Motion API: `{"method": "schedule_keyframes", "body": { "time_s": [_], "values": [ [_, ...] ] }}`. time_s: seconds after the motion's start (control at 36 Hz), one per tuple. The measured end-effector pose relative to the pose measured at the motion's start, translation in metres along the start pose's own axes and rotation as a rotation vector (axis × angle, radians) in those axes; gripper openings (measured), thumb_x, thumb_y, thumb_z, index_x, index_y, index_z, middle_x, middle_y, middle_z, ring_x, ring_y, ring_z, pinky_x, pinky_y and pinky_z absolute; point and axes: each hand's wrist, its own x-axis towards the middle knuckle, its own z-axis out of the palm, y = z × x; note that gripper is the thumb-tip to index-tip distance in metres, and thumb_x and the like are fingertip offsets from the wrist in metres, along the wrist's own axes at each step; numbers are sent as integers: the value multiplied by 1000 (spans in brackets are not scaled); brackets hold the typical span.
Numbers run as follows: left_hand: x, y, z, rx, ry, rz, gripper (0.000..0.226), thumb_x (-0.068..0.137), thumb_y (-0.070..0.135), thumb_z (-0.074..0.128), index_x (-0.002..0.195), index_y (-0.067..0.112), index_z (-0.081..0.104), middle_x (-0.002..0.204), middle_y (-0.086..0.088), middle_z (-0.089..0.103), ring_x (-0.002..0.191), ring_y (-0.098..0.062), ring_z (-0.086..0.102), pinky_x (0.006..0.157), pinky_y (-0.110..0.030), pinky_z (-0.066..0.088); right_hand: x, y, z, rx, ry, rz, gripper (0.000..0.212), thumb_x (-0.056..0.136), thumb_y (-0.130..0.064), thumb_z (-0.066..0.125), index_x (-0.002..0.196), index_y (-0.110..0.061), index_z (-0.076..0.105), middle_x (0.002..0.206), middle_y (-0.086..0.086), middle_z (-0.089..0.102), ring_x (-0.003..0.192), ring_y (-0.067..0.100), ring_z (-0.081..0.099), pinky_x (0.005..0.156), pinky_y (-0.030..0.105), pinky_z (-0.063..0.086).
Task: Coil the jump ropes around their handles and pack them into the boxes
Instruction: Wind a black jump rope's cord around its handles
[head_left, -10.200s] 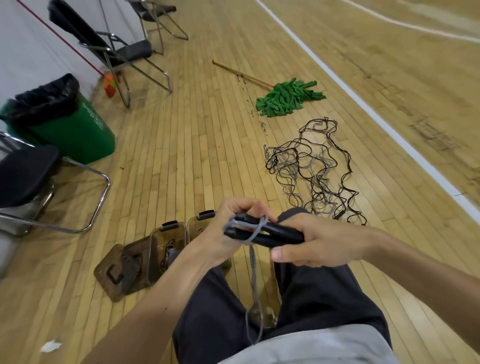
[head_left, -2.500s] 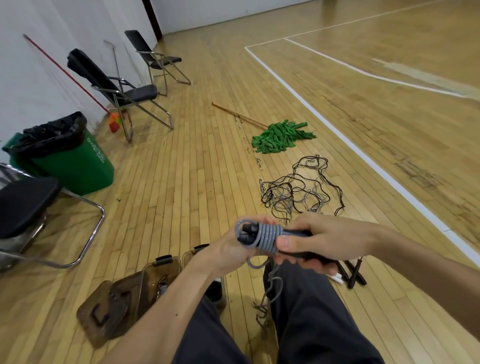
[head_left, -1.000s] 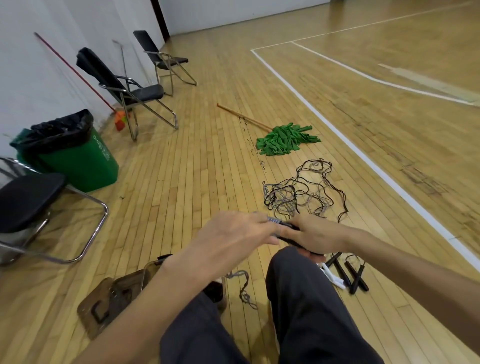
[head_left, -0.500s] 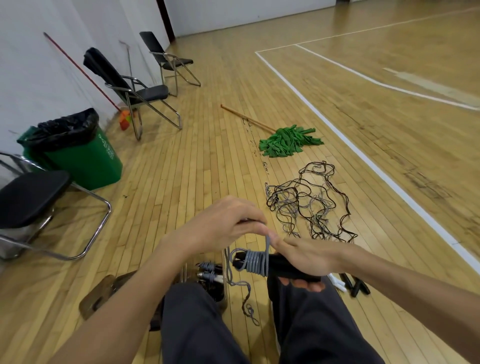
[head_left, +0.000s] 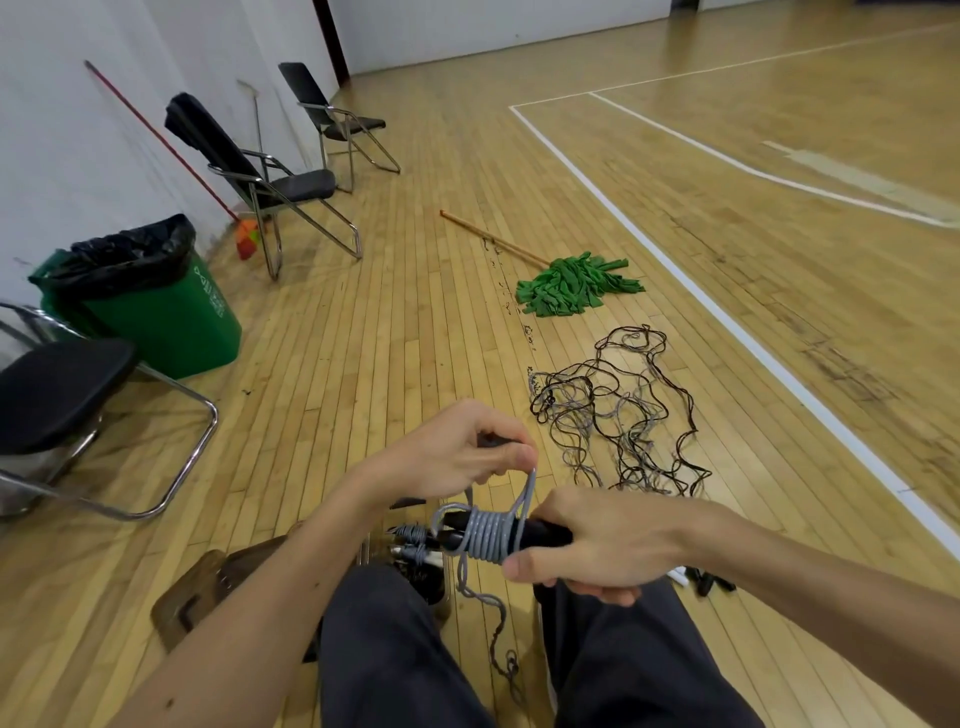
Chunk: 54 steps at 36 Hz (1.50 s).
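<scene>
Tightly: left hand (head_left: 457, 452), rope (head_left: 491, 536); right hand (head_left: 597, 545), handles (head_left: 541, 534)

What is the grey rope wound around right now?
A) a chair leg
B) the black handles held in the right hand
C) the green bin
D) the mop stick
B: the grey rope lies in several turns around the black handles, which the right hand grips, while the left hand pinches the strand that rises from the coil.

Head-worn camera looks forward and down, close above both hands, over the gym floor (head_left: 415, 322).
</scene>
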Motion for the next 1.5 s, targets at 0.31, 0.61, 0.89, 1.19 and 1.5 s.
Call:
{"method": "schedule_keyframes", "body": {
  "time_s": [0.31, 0.61, 0.89, 1.19, 1.5],
  "values": [
    [2, 1, 12, -128, -11, 48, 24, 92, 32, 60, 82, 12, 70, 60, 1, 46, 54, -10, 38, 50, -20, 33, -6, -7, 5, 54, 14, -21, 63, 100, -65, 34, 76, -10, 53, 51, -5, 50, 39, 14, 48, 52, 30, 43],
    [-3, -12, 5, -226, 32, 102, 35, 87, 48, 57, 86, 18, 74, 55, 2, 48, 49, -18, 38, 46, -31, 27, -12, -5, -3, 30, 95, -104, 63, 101, -61, 37, 87, -2, 56, 62, 13, 56, 50, 24, 52, 51, 21, 44],
    [-10, -18, 19, -276, 141, -143, 26, 99, -1, 45, 76, 4, 57, 53, 7, 49, 51, -6, 44, 64, -24, 44, -9, 3, -30, 32, 200, -216, 22, 99, -19, 62, 95, 1, 56, 61, 15, 60, 47, 18, 55, 49, 16, 44],
    [-12, -7, 50, -428, 171, -205, 42, 106, 40, 32, 93, 8, 55, 55, 6, 36, 46, -11, 27, 43, -22, 24, 1, 21, -64, 189, 561, -254, 17, 97, -16, 65, 104, -2, 58, 63, 7, 58, 49, 23, 52, 44, 29, 46],
    [-17, -4, 58, 183, 224, -147, 41, 106, 46, 34, 76, 28, 55, 57, 10, 41, 52, -2, 41, 57, -17, 34, 9, 57, -76, 54, 525, -102, 13, 98, -19, 65, 100, -9, 57, 61, 1, 60, 50, 21, 55, 51, 33, 49]
  ]
}}
